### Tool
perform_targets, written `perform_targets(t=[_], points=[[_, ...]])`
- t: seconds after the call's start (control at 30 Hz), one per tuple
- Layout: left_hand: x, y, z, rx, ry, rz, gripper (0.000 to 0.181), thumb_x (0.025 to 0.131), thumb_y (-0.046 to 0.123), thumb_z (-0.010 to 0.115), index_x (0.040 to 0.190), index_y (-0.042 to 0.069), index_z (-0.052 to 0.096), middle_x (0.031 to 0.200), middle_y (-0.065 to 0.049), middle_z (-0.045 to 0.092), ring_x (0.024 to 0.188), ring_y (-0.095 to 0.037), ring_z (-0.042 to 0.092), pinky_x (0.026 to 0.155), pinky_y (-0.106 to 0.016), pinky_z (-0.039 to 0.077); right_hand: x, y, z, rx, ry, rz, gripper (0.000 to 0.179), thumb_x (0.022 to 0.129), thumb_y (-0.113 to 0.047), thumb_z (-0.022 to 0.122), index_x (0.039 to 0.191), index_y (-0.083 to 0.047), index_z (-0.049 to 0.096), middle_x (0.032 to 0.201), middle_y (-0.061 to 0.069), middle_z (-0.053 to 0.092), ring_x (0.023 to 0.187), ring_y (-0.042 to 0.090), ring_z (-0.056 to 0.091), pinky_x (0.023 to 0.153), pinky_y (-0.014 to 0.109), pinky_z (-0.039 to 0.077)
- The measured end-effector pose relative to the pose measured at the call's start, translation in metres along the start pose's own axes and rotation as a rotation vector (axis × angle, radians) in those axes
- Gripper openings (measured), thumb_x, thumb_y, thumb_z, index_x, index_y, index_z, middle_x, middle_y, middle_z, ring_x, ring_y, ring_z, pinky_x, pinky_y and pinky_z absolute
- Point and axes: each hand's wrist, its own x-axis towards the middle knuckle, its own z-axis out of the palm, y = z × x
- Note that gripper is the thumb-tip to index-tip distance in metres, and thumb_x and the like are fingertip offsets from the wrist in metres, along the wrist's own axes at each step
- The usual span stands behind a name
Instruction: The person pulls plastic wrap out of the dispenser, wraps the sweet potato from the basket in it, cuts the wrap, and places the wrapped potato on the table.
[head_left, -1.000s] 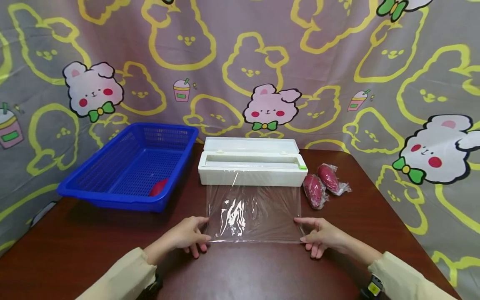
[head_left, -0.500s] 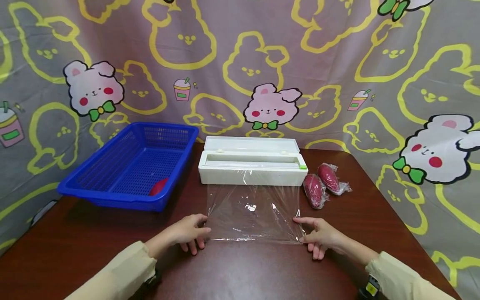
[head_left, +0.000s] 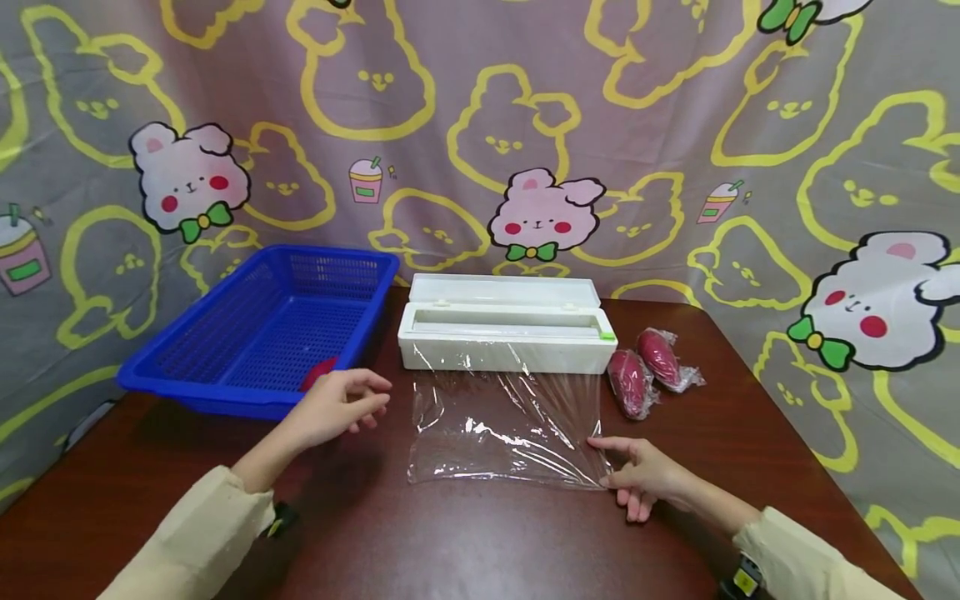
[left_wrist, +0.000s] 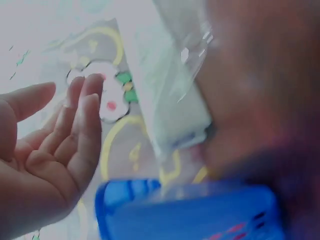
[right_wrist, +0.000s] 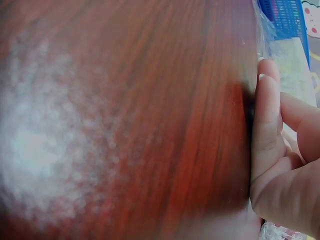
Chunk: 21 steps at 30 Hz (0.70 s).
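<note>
A clear sheet of cling film (head_left: pixel 502 433) stretches over the table from a white cling film dispenser box (head_left: pixel 506 354), whose lid stands raised. At the near right corner of the film my right hand (head_left: pixel 645 475) pinches the edge, thumb near the corner and index finger on the side edge. My left hand (head_left: pixel 341 404) is off the film, raised in front of the blue basket (head_left: pixel 225 396), fingers loosely bent and holding nothing. A red object (head_left: pixel 318 372) lies in the basket, partly hidden by its wall and my left hand.
Right of the dispenser lie two red oblong objects, a nearer one (head_left: pixel 630 383) and a farther one (head_left: pixel 660 354), both wrapped in clear film. A patterned curtain (head_left: pixel 450 125) hangs behind the brown table (head_left: pixel 480 542).
My left hand has let go of the film's left corner and moved left and up toward the basket. The film's left side now lies slack and creased. My right hand has stayed in place.
</note>
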Motion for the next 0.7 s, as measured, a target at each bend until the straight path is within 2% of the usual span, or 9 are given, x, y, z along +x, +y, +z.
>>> perform_targets(t=[0.1,0.2,0.27,0.33,0.4,0.53,0.63,0.7], points=[[0.007,0.002,-0.017,0.055,0.119,0.074,0.019,0.085,0.005,0.058,0.099,-0.007,0.06,0.075,-0.01,0.065,0.063,-0.022,0.062,0.05,-0.029,0.049,0.001,0.0,0.001,-0.01,0.006,-0.005,0.067,0.081,-0.007,0.063,0.138,-0.001,0.028,0.053,0.007,0.055,0.041,0.017,0.057,0.036,0.026,0.045],[0.017,0.001,-0.037,0.202,0.268,0.117,0.018,0.084,0.007,0.06,0.098,-0.004,0.062,0.08,-0.012,0.065,0.068,-0.021,0.061,0.056,-0.029,0.048,0.002,0.001,0.003,-0.021,0.017,-0.011,0.067,0.081,-0.007,0.064,0.138,-0.001,0.028,0.054,0.008,0.055,0.041,0.016,0.057,0.037,0.027,0.045],[0.023,-0.001,-0.052,0.304,0.345,0.109,0.019,0.084,0.01,0.061,0.098,-0.002,0.063,0.085,-0.015,0.065,0.074,-0.024,0.06,0.063,-0.034,0.047,0.003,0.0,0.003,-0.024,0.022,-0.018,0.068,0.081,-0.008,0.064,0.138,-0.001,0.028,0.054,0.008,0.055,0.041,0.016,0.057,0.037,0.027,0.045],[0.029,-0.006,-0.066,0.369,0.373,0.081,0.021,0.084,0.012,0.061,0.1,-0.003,0.062,0.09,-0.018,0.064,0.08,-0.028,0.059,0.069,-0.04,0.044,0.004,0.0,0.003,-0.023,0.025,-0.026,0.067,0.081,-0.008,0.064,0.138,-0.001,0.028,0.054,0.007,0.055,0.041,0.015,0.057,0.037,0.026,0.045],[0.033,-0.012,-0.076,0.402,0.345,0.026,0.027,0.084,0.014,0.061,0.103,-0.005,0.06,0.097,-0.023,0.062,0.088,-0.034,0.057,0.075,-0.045,0.042,0.004,-0.001,0.002,-0.017,0.024,-0.027,0.067,0.081,-0.008,0.064,0.138,-0.001,0.028,0.053,0.006,0.054,0.041,0.015,0.057,0.037,0.026,0.045],[0.039,-0.027,-0.089,0.464,0.205,-0.136,0.04,0.083,0.019,0.06,0.11,-0.01,0.054,0.107,-0.03,0.055,0.099,-0.042,0.05,0.082,-0.05,0.038,0.003,-0.001,0.001,-0.021,0.017,-0.023,0.067,0.081,-0.008,0.063,0.138,0.0,0.027,0.053,0.006,0.054,0.041,0.015,0.057,0.037,0.025,0.045],[0.041,-0.04,-0.097,0.522,0.086,-0.245,0.048,0.082,0.023,0.061,0.113,-0.013,0.05,0.112,-0.034,0.05,0.103,-0.047,0.045,0.084,-0.052,0.037,0.004,-0.002,0.002,-0.034,0.016,-0.022,0.067,0.081,-0.009,0.064,0.138,-0.001,0.028,0.054,0.007,0.055,0.042,0.016,0.057,0.037,0.026,0.045],[0.041,-0.047,-0.102,0.529,0.019,-0.31,0.053,0.08,0.024,0.062,0.113,-0.015,0.047,0.113,-0.036,0.047,0.098,-0.047,0.047,0.077,-0.049,0.042,0.005,-0.003,0.003,-0.041,0.021,-0.021,0.067,0.081,-0.01,0.065,0.138,-0.002,0.029,0.054,0.007,0.055,0.042,0.016,0.057,0.037,0.026,0.045]])
